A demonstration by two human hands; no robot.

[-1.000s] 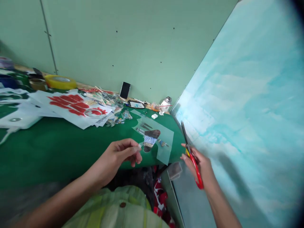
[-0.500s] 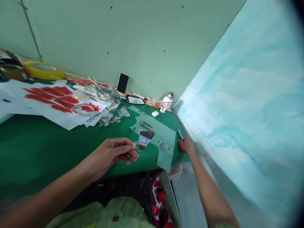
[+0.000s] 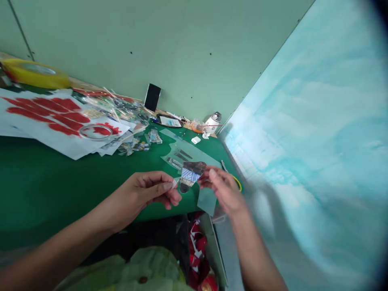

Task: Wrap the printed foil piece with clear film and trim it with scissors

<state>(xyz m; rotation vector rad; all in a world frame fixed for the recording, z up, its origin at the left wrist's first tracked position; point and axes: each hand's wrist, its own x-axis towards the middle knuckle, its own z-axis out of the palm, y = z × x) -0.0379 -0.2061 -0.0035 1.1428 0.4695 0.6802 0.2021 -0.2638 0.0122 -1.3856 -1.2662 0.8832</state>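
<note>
In my left hand, thumb and fingers pinch the clear edge of a small plastic cutout printed with a dark, blue-and-white patterned shape. My right hand is at the cutout's right edge, its thumb and fingers somewhat apart; whether it touches is unclear. Partly hidden behind that hand, the scissors lie on the green tabletop, a blade tip and a yellow handle loop showing. Beneath the cutout is a clear plastic sheet with other printed figures and cut edges, partly covered by my right hand.
White papers with red paint lie left on the green table, a tape ring on top. Small cut pieces, a phone, yellow tape and a white bottle sit along the wall. A blue-white panel stands at right.
My right hand has let go of the scissors and moved left to the cutout's right side. My left hand still pinches the cutout. The view has shifted slightly.
</note>
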